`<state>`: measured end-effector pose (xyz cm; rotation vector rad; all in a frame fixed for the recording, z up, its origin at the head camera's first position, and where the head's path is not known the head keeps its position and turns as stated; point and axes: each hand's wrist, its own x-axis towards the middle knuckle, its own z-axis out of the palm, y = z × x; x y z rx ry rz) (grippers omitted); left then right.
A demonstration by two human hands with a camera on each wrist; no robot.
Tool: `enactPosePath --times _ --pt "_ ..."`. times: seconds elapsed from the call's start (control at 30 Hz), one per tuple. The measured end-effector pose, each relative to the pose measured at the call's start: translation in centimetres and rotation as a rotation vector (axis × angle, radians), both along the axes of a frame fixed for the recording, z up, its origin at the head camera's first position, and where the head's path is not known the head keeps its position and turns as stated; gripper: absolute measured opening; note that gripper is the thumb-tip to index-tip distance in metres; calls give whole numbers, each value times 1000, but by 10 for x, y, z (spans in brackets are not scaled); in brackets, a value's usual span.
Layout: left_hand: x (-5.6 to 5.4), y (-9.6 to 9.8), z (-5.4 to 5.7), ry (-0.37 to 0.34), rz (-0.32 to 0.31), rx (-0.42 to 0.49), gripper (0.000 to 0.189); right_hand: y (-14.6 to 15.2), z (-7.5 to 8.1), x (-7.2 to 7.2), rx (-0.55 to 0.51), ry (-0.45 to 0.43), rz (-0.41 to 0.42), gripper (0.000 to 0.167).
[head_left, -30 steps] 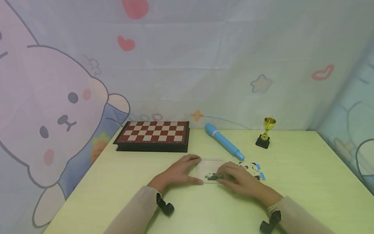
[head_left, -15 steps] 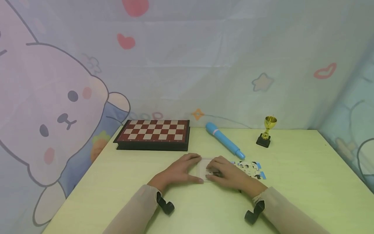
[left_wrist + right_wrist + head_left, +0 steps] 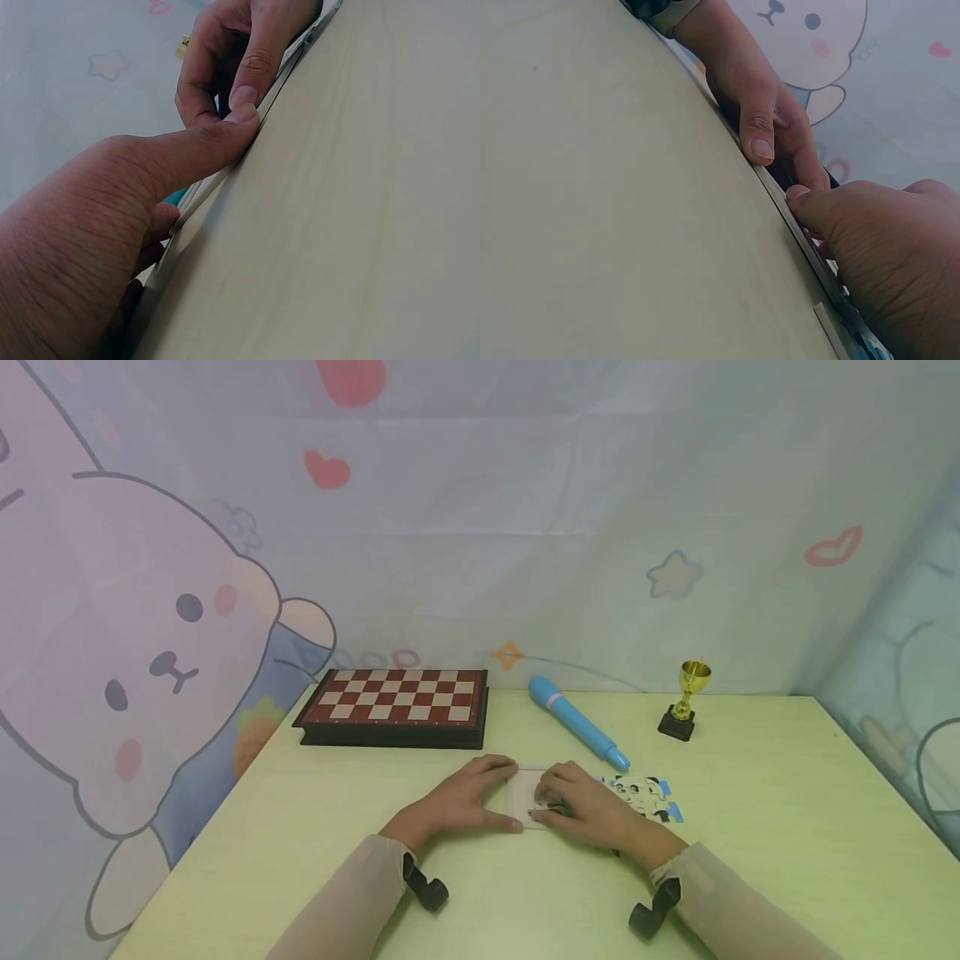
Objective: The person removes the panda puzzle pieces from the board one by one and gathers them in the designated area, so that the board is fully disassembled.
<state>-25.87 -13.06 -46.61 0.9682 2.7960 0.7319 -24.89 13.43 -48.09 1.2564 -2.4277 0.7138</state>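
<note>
A flat white puzzle tray [image 3: 526, 785] lies on the table between both hands. My left hand [image 3: 463, 799] spans its left side, fingers at the far corner and thumb at the near one, gripping the edges. Over the tray, my right hand [image 3: 592, 807] pinches a small dark-and-white puzzle piece [image 3: 552, 805], mostly covered by its fingers. The right thumb [image 3: 808, 199] sits at the tray's near edge in the right wrist view. To the right lie several joined puzzle pieces [image 3: 637, 791] with a panda-like picture, partly hidden behind the right hand.
Behind the hands, a red-and-white chessboard box [image 3: 397, 702] stands at the back left. A blue marker-shaped stick [image 3: 577, 724] lies slantwise beyond the tray. A small gold trophy cup [image 3: 684, 697] stands at the back right. A printed cloth [image 3: 480, 527] hangs along the table's rear edge.
My right hand has moved left over the tray with the piece, then nearly stopped there. More of the joined pieces shows behind it. My left hand has stayed on the tray.
</note>
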Motion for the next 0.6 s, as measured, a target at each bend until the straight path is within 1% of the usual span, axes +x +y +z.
enactPosePath --times 0.13,0.3,0.6 --pt "-1 0 -2 8 -3 -4 99 -1 0 1 -2 -24 9 20" --pt "-1 -1 -1 2 -5 -1 99 -2 0 4 7 -60 23 21" --pt "-2 -1 -2 5 -11 2 99 -3 2 5 -4 -64 19 22"
